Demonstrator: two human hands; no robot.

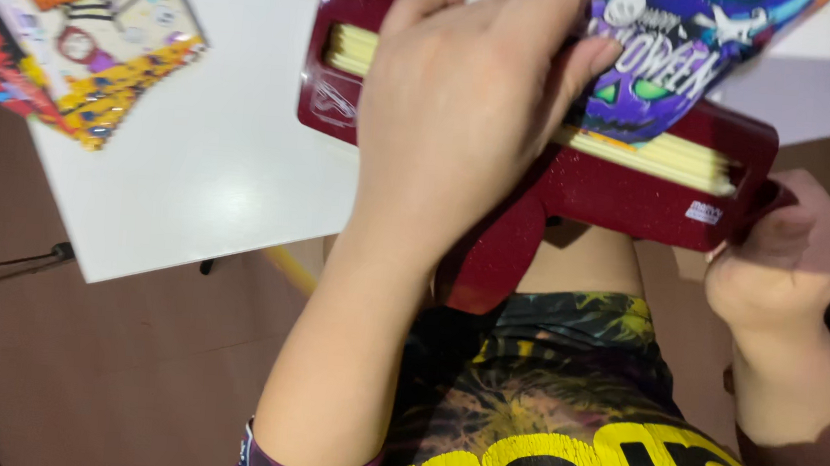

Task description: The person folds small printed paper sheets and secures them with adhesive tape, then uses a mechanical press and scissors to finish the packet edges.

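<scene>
Tool: a dark red, glittery gun-shaped plastic device (622, 194) lies across the near edge of the white surface (216, 161), its long body running from upper left to lower right and its handle pointing down toward the person's lap.
Tool's look: the casing sparkles; a small pale label sits near its right end, and an embossed outline shows on its left end.
Slot: an open channel along the top of the device holds a stack of pale yellow sheets (654, 154), seen edge-on.
Left hand: the left hand (462, 120) lies over the middle of the device, fingers curled and pressing down on a purple printed foil bag (671, 56); its grip is clenched on the bag's lower edge.
Bag: glossy, purple and blue with a green-eyed pumpkin face, lying partly over the slot.
Right hand: the right hand (783, 254) wraps the right end of the device; its grip is clenched around that end.
Left corner: more bright orange and red printed bags (69, 29) lie on the surface, well apart from the hands.
Below: a brown floor (84, 375).
</scene>
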